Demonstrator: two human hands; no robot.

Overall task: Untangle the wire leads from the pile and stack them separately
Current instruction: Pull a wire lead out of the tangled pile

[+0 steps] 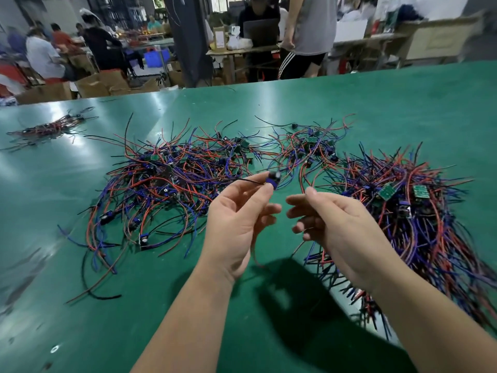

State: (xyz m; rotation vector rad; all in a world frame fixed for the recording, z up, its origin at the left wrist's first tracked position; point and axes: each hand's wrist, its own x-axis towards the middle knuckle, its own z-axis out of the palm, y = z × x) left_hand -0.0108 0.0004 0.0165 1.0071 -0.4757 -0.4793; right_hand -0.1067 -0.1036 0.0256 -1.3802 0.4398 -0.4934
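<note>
Wires in the 3 piles blur beyond counting: middle pile (174, 179), right pile (408, 219) cut off by the frame, small far-left pile (48, 129). Above the counter (403, 103), the left hand (234, 224) has its grip pinching 1 wire lead (272, 181); the right hand (338, 224) has its grip released.

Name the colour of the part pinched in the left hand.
Blue part, black cap; head view.

Left hand (236, 224) pinching a wire lead (272, 181), right hand (332, 222) loosely curled
</note>
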